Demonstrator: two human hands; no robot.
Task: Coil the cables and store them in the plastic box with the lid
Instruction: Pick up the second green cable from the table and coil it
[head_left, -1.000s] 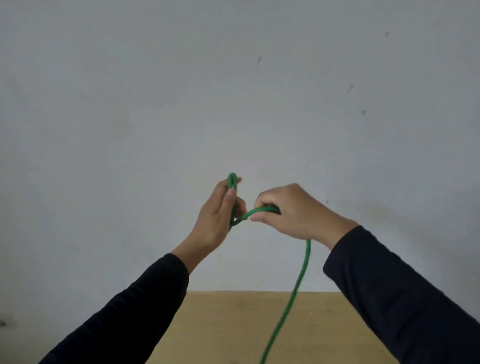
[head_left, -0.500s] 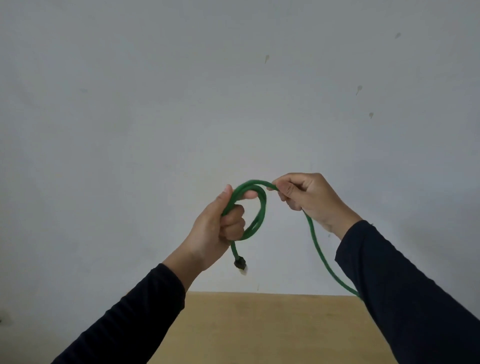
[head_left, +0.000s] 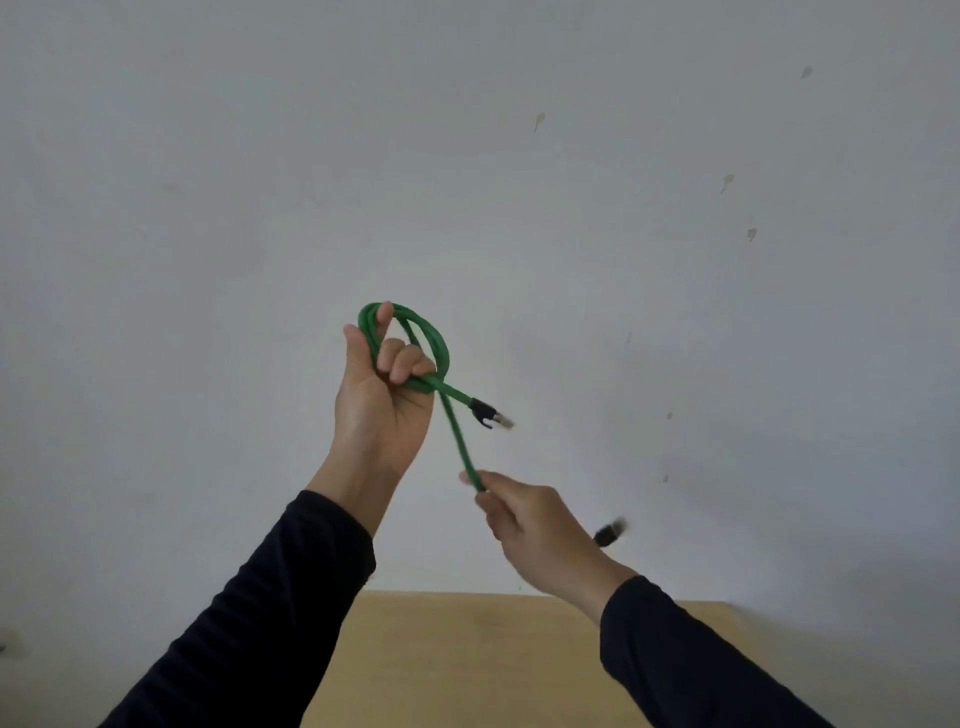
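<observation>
A green cable is held up in front of the wall, wound into small loops. My left hand is raised and shut on the loops, palm toward me. One black plug with a clear tip sticks out to the right of that hand. A straight stretch of the cable runs down to my right hand, which pinches it lower and to the right. The other black plug shows blurred behind my right hand. No plastic box is in view.
A light wooden table top shows at the bottom, between my dark sleeves. A bare grey-white wall with a few small marks fills everything above it.
My left hand rose and turned with more loops in it. My right hand dropped from beside the loop to below it. The plug now points right, and the far plug has swung up.
</observation>
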